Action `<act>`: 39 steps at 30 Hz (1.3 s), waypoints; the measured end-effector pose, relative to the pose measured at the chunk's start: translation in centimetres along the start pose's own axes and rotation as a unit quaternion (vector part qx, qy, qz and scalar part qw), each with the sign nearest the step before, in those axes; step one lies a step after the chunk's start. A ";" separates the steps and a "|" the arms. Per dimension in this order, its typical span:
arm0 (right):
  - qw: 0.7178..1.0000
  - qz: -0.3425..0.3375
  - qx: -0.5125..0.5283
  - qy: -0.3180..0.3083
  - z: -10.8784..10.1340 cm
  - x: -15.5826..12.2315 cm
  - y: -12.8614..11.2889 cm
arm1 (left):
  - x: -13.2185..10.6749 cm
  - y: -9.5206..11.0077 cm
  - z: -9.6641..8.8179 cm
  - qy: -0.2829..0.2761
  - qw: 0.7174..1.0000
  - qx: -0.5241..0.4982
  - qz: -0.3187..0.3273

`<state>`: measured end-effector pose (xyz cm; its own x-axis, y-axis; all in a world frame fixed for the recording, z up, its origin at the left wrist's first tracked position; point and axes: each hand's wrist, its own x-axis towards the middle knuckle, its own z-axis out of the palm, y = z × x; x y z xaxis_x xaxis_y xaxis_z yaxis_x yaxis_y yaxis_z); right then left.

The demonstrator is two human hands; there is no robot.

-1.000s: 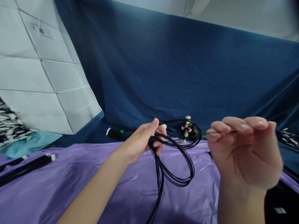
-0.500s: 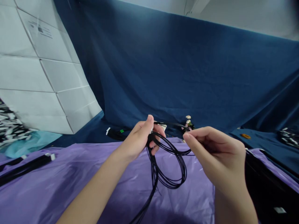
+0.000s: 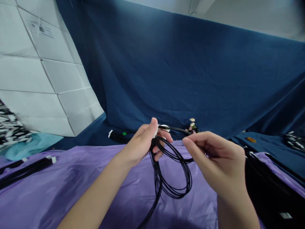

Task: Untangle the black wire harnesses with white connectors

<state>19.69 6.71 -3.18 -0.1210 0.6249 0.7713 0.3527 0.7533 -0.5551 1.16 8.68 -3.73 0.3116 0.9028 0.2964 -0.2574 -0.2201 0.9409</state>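
Note:
A bundle of thin black cables (image 3: 187, 178) hangs in loops in front of me above the purple cloth. My left hand (image 3: 145, 141) is closed around its gathered upper end, where small white connectors show between thumb and fingers. To the right, my right hand (image 3: 214, 156) is closed, thumb and forefinger pinched on the upper strands that run across from the left hand. Its other fingers are curled and partly hidden. Below the hands, the loose ends of the bundle trail down past the bottom edge of the view.
Purple cloth (image 3: 95, 178) covers the table. More black cable bundles with white ends (image 3: 30, 170) lie at the left, and a dark heap of cables (image 3: 269, 184) at the right. Behind are small flowers (image 3: 192, 124), an orange ring (image 3: 250, 139) and stacked white boxes (image 3: 30, 73).
My right hand has moved slightly left, toward my left hand. The lower cable loop has sagged a little, and more of the white piece by the left fingers shows.

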 end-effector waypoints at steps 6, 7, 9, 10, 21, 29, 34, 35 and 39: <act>0.999 0.022 -0.026 -0.034 0.0 0.0 -0.3 | -0.1 -0.2 0.0 -0.006 1.000 0.022 0.018; 0.998 0.026 -0.023 -0.043 0.0 0.0 -0.3 | -0.1 -0.3 -0.1 -0.007 0.999 0.028 0.022; 0.998 0.033 -0.018 -0.053 0.0 0.0 -0.3 | -0.1 -0.4 -0.2 -0.008 0.999 0.038 0.024; 0.998 0.034 -0.018 -0.054 0.0 0.1 -0.3 | -0.1 -0.4 -0.3 -0.010 0.999 0.043 0.023; 0.993 -0.088 -0.069 -0.024 0.8 0.4 -0.4 | -0.1 -0.2 0.3 -0.047 0.997 0.055 0.024; 0.991 -0.115 -0.062 -0.038 0.9 0.4 -0.2 | -0.2 0.0 0.3 -0.066 0.994 0.086 -0.012; 0.989 -0.123 -0.066 -0.048 1.1 0.4 -0.1 | -0.3 0.1 0.4 -0.065 0.994 0.083 -0.016; 0.989 -0.118 -0.070 -0.049 1.2 0.4 0.0 | -0.3 0.1 0.4 -0.062 0.995 0.076 -0.018; 0.990 -0.106 -0.089 -0.031 1.2 0.5 0.6 | -0.4 0.3 0.5 -0.040 0.997 0.058 -0.029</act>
<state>18.74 7.68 -3.48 -0.2641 0.4722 0.8410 0.4704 0.8243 -0.3151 1.37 8.10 -3.47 0.3959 0.8841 0.2483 -0.1312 -0.2132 0.9682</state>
